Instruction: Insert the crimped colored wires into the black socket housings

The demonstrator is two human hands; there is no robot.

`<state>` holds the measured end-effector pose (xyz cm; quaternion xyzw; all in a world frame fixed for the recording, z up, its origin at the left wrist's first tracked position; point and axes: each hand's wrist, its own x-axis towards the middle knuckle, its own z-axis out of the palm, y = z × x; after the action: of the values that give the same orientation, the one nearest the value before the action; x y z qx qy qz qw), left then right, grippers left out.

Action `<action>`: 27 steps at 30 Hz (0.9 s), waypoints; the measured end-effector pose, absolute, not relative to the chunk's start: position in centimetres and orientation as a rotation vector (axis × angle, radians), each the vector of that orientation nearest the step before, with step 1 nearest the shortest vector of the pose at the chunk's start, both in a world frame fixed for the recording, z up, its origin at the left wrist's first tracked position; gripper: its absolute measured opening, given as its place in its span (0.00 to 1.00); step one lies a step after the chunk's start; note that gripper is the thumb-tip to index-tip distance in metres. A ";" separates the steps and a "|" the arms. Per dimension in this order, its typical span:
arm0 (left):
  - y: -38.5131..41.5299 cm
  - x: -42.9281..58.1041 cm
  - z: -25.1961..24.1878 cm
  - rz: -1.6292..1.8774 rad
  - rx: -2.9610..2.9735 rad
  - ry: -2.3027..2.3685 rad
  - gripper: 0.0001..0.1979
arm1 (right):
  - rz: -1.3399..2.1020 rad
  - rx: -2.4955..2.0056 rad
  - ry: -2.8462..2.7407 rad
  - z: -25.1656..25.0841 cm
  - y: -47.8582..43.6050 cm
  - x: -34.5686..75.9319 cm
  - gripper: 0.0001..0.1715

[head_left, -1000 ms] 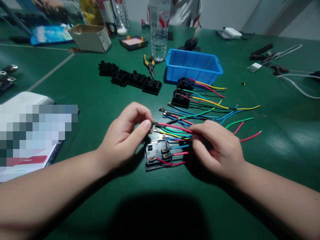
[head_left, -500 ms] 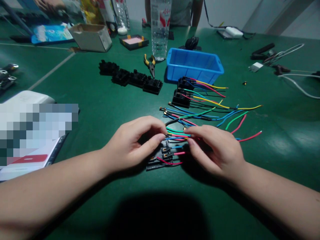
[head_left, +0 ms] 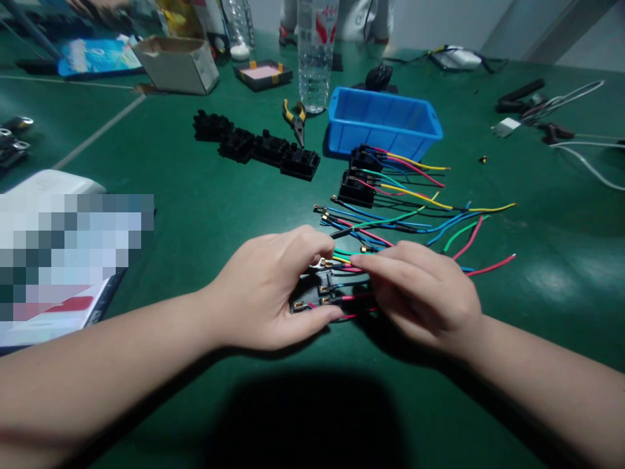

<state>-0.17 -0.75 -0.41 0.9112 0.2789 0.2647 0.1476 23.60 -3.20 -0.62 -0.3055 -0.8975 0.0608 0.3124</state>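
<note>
Head view, looking down over a green bench [head_left: 195, 215] with a blue bin [head_left: 385, 107] as the marker.

Grips a black connector block [head_left: 317, 296] with the left hand [head_left: 271, 290], well in front of the blue bin and a little to its left. Presses the thumb along the block's near edge and curls the other fingers [head_left: 312, 242] over its far edge, so clamped on the block from both sides. Keeps the block low, at or just above the bench surface; cannot tell whether touching.

Pinches a small bunch of coloured wires [head_left: 349, 264] with the right hand [head_left: 424, 296], straight in front of the bin. Fingers [head_left: 390, 267] closed together on the bunch, tips just beside those of the left hand, wires leading into the block. Shows brass terminals with red and blue leads seated in the block's slots.

Between the bin and the hands: a fan of loose wires [head_left: 415, 218] in yellow, green, blue and red, ends trailing to the bin's right. Just in front of the bin: two wired blocks [head_left: 356, 185], side by side. Just left of the bin: yellow-handled pliers [head_left: 294, 120]. Further left: a row of black housings [head_left: 258, 146]. Behind the bin's left corner: a clear water bottle [head_left: 315, 58], upright. Far to the left and behind: an open cardboard box [head_left: 178, 62].
</note>
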 end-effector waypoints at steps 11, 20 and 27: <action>-0.6 -0.1 -1.0 0.631 2.611 1.036 0.32 | 0.113 -0.849 -2.276 -0.5 -3.2 23.4 0.18; -0.1 0.0 -0.9 0.665 2.229 0.916 0.22 | 0.081 -0.816 -2.359 -0.3 -3.2 23.4 0.16; 0.0 -0.1 -0.6 0.668 2.072 0.853 0.12 | 0.019 -0.878 -2.361 -0.2 -3.4 23.3 0.15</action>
<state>-0.06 -0.05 -0.64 0.8156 0.3359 0.2630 0.3908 23.34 -3.40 -0.21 -0.3317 -0.8923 0.0072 0.3061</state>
